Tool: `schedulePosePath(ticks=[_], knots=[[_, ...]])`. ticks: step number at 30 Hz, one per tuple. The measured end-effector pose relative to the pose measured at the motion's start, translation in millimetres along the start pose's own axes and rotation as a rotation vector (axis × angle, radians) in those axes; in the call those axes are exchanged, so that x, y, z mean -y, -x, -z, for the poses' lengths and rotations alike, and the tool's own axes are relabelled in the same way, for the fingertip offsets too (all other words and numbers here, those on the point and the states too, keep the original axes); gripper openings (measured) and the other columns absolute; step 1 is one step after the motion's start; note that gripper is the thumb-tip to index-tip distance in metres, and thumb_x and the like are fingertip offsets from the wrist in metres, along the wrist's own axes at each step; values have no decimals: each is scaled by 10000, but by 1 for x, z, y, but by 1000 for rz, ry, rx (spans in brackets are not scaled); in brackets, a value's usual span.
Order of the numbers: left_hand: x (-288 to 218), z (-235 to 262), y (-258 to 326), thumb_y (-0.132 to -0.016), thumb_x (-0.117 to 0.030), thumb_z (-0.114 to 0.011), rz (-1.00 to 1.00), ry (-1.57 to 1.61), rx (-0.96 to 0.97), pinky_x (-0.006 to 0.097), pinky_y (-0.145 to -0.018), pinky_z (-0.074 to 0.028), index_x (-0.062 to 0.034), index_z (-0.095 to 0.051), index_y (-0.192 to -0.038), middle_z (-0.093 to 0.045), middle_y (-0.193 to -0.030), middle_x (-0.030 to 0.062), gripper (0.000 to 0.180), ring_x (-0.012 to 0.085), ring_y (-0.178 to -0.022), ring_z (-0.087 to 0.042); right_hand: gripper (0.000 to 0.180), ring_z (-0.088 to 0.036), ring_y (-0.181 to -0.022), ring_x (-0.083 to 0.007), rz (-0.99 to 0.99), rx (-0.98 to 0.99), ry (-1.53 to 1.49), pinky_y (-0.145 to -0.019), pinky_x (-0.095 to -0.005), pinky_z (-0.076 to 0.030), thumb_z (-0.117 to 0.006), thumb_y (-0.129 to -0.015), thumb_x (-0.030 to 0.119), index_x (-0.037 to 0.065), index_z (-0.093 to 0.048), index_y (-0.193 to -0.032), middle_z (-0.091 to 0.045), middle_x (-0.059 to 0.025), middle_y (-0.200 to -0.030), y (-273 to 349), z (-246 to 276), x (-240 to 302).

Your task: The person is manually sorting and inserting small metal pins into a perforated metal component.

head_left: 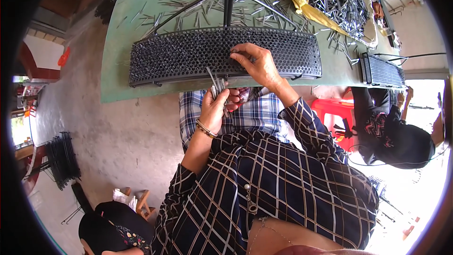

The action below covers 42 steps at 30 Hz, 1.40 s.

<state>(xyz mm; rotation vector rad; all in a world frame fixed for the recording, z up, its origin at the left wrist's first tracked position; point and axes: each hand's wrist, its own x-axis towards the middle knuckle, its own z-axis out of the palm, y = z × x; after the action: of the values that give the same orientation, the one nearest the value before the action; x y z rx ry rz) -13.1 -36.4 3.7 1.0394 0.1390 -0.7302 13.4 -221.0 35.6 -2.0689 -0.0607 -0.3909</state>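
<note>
A long black perforated rack (184, 59) full of small round holes lies along the near edge of the green table. Many holes in its left part show bits of metal in them; fewer do toward the right. My left hand (213, 111) is closed around a bundle of thin grey metal strips (219, 88), just below the rack's front edge. One strip sticks out farther than the others. Over the rack's middle, my right hand (260, 68) has thumb and fingers pinched together against the holes. Whatever lies between those fingertips is too small and dark to make out.
Loose metal strips (188, 0) are scattered across the green table (114, 66). A large heap of strips (330, 0) lies in a yellow-edged sack at the back right. Another perforated rack (384, 71) stands farther right, near a person in black (396, 137) and a red stool (333, 108).
</note>
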Motion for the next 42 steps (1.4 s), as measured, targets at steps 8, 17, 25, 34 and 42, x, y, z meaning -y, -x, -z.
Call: schedulePosePath(ticks=[8, 17, 25, 34, 42], knots=[[-2, 4, -3, -953, -335, -500, 24, 33, -110, 204, -436, -446, -57, -556, -1048, -659, -818, 83, 299, 103, -600, -589, 181, -645, -765, -207, 168, 84, 122, -659, -300, -510, -680, -811, 116, 25, -655, -966, -665, -90, -923, -4, 2, -6], [-4, 5, 0, -957, -352, -491, 53, 23, -120, 173, -368, -300, -61, -558, -1013, -592, -727, 35, 303, 51, -512, -477, 220, -620, -767, -246, 167, 61, 219, -707, -346, -480, -679, -794, 125, 77, -654, -1007, -658, -83, -898, 2, -4, 5], [-3, 11, 10, -949, -348, -506, 29, -71, -102, 158, -377, -287, -65, -565, -1030, -571, -721, 16, 300, 36, -513, -462, 238, -607, -781, -227, 285, -15, 302, -701, -327, -475, -699, -767, 115, 89, -670, -1002, -657, -60, -930, 6, -11, -2], [-3, 6, 11, -956, -338, -498, 27, -143, -60, 156, -375, -283, -63, -565, -1036, -583, -720, 20, 295, 30, -504, -458, 216, -613, -740, -199, 131, -69, 220, -703, -319, -474, -719, -752, 120, 80, -688, -962, -663, -56, -891, 9, -11, 3], [3, 1, 11, -964, -329, -483, 28, -154, 17, 160, -382, -274, -77, -568, -1018, -576, -712, 7, 272, 39, -507, -442, 190, -599, -731, -208, 276, -72, 339, -687, -315, -448, -696, -772, 117, 99, -687, -961, -661, -39, -900, 5, -14, 0]])
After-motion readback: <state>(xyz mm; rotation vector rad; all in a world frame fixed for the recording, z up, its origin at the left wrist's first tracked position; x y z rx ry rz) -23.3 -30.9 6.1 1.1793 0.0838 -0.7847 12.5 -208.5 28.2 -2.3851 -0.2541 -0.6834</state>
